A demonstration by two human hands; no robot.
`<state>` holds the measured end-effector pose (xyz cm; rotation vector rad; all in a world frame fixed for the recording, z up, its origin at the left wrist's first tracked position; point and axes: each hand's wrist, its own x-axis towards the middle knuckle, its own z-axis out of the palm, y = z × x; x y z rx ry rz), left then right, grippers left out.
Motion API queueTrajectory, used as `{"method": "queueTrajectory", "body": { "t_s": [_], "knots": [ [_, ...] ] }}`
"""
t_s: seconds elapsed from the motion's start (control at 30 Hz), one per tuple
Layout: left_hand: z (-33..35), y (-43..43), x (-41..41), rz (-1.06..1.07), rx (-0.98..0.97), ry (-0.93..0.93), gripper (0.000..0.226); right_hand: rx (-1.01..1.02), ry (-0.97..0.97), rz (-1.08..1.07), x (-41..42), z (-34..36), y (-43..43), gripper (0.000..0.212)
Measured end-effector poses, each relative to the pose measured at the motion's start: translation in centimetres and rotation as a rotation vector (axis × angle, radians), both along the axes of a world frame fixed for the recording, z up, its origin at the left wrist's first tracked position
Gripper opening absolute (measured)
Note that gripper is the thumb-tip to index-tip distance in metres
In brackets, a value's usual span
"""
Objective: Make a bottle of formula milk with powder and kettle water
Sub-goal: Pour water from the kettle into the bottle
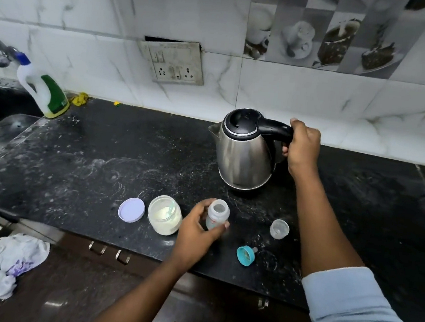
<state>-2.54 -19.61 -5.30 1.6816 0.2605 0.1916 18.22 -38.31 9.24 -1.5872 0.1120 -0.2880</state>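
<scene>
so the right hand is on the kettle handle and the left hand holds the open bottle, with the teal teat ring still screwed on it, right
Not quite. In the head view the bottle has a bare, open mouth; the teal teat ring lies on the counter beside it. The rest holds: right hand on the kettle handle, left hand holding the bottle.

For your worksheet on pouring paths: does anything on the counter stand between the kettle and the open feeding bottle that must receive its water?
Nothing visible does. The right hand grips the kettle by its handle, and the left hand holds the bottle in front of it. Bare counter lies between them; the powder jar stands off to the left.
</scene>
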Motion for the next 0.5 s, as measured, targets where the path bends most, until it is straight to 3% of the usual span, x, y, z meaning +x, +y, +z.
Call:
{"method": "queueTrajectory", "body": {
  "t_s": [0.27, 0.5],
  "knots": [
    [3.2, 0.4, 1.1, 0.026, -0.085, -0.072, 0.057, -0.39, -0.19, 0.158, -3.7, 7.2, -4.0, 0.064],
    [4.0, -0.6, 0.9, -0.002, -0.081, -0.068, 0.057, -0.615, -0.264, 0.215, -6.7, 9.8, -4.6, 0.058]
  ]
}}
